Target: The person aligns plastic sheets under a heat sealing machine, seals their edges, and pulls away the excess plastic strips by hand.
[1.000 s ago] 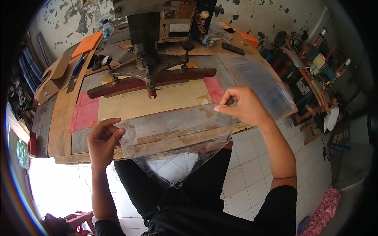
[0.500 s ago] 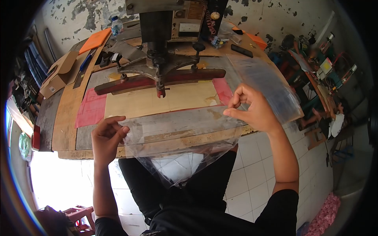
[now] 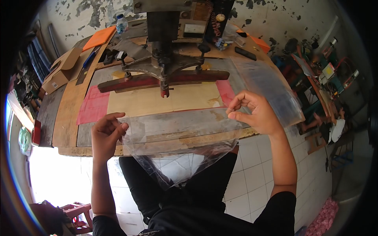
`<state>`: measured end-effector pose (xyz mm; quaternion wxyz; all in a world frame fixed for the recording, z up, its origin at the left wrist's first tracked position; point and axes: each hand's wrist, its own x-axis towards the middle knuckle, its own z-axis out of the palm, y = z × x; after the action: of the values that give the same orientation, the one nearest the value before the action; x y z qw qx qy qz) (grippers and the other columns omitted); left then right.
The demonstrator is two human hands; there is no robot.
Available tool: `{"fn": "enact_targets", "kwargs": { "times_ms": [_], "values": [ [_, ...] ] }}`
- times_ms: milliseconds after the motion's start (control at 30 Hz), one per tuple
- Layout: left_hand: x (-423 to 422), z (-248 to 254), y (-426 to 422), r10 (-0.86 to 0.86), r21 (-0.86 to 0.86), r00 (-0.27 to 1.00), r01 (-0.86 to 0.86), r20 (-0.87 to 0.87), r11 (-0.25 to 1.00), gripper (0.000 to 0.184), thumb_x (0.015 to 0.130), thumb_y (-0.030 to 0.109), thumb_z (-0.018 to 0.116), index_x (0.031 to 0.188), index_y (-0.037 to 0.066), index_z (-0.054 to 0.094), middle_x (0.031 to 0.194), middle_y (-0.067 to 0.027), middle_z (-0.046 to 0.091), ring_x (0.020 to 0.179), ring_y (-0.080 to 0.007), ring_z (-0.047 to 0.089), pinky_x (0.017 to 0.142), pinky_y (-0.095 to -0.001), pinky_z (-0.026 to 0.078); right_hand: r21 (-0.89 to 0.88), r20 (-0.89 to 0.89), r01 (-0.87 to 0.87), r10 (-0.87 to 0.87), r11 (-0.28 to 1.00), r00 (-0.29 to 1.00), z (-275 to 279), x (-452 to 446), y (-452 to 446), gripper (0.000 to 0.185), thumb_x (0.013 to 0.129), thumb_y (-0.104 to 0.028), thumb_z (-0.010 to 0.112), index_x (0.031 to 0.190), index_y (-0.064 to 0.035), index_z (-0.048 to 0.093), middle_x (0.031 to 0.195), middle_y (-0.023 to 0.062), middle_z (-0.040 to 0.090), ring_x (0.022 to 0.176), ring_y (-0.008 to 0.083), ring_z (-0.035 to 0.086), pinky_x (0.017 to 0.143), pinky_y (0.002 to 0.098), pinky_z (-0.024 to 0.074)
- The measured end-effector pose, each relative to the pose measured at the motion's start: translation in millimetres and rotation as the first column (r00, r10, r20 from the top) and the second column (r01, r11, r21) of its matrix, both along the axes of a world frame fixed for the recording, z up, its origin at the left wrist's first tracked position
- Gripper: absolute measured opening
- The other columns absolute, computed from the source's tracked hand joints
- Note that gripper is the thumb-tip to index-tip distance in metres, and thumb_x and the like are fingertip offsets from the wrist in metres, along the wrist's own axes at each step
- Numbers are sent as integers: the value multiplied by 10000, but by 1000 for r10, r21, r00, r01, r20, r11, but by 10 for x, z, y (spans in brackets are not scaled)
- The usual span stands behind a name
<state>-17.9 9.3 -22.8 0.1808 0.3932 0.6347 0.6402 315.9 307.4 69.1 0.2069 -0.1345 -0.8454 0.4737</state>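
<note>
A clear plastic sheet (image 3: 177,147) hangs between my two hands, its lower part drooping over the table's front edge above my lap. My left hand (image 3: 108,135) pinches its left corner between thumb and fingers. At the right corner, the thumb and fingers of my right hand (image 3: 254,112) are closed on the plastic. Beyond the sheet, a press with a long red-brown bar (image 3: 165,80) stands above a beige sheet (image 3: 165,100) flanked by pink pieces (image 3: 93,105). A stack of clear plastic sheets (image 3: 267,86) lies to the right.
An open cardboard box (image 3: 63,72), an orange folder (image 3: 99,37) and a water bottle (image 3: 122,24) are at the back left. A black phone-like object (image 3: 245,53) lies at the back right. Another person (image 3: 336,128) sits far right beside a second table.
The view has shifted, so the table and press appear further right. My hands still hold the plastic sheet at its corners, and its lower part has sagged slightly differently.
</note>
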Motion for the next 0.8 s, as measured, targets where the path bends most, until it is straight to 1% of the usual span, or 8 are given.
{"fn": "enact_targets", "kwargs": {
  "times_ms": [100,167,367,400,467,600,700,800],
  "values": [
    [-7,-11,-5,1,3,1000,-1,-1,1000,300,964,35,812,1246,-16,724,766,-2,671,632,-60,626,546,-217,469,-7,-8,2,-2,1000,1000,-27,-23,13,187,944,-31,831,1073,-23,695,1010,31,752,978,125,719,937,295,573],
    [-2,-4,1,-1,10,1000,1,10,1000,284,965,20,814,1238,-13,744,771,17,684,659,-28,626,563,-199,489,-20,3,37,-37,999,999,-36,-36,20,180,947,-40,831,1077,-17,709,1002,38,761,971,124,722,934,294,574],
    [-7,5,19,2,-8,1000,-2,18,1000,283,962,12,812,1235,-14,744,770,16,683,662,-28,629,564,-201,495,11,20,103,-103,995,994,-105,-70,60,202,950,-55,837,1109,15,735,1019,52,779,970,125,728,915,288,584],
    [-17,-4,18,4,-11,1000,-4,18,1000,283,962,12,812,1235,-14,744,770,16,683,662,-28,629,564,-201,495,8,21,100,-101,995,995,-122,-77,66,202,950,-55,837,1109,15,735,1019,52,779,970,125,728,915,288,584],
    [-36,-31,25,0,-24,1000,0,-2,1000,302,965,45,817,1248,-10,728,780,-1,683,642,-56,632,546,-216,482,-2,14,116,-116,993,993,-148,-88,75,197,952,-59,837,1106,23,745,1018,54,783,971,123,729,907,287,587],
    [-66,-59,34,1,-38,1000,-1,8,999,301,965,41,815,1248,-10,728,781,-2,683,651,-57,636,543,-216,481,-18,21,123,-122,992,992,-179,-124,92,181,951,-60,838,1086,22,749,1008,55,784,954,124,733,898,288,589],
    [-56,-25,61,20,-73,1000,-20,-3,997,302,964,38,814,1249,-11,725,792,-1,686,670,-59,643,560,-219,490,-25,49,133,-132,991,990,-218,-180,126,158,959,-56,828,1071,22,748,990,55,784,925,126,736,882,286,591],
    [-83,-4,119,32,-101,999,-35,-30,994,286,962,19,813,1238,-6,739,781,25,672,696,-37,637,591,-213,495,-19,26,110,-110,994,994,-345,-280,213,145,967,-50,815,1066,26,741,975,57,782,905,126,738,861,281,591]
  ]
}}
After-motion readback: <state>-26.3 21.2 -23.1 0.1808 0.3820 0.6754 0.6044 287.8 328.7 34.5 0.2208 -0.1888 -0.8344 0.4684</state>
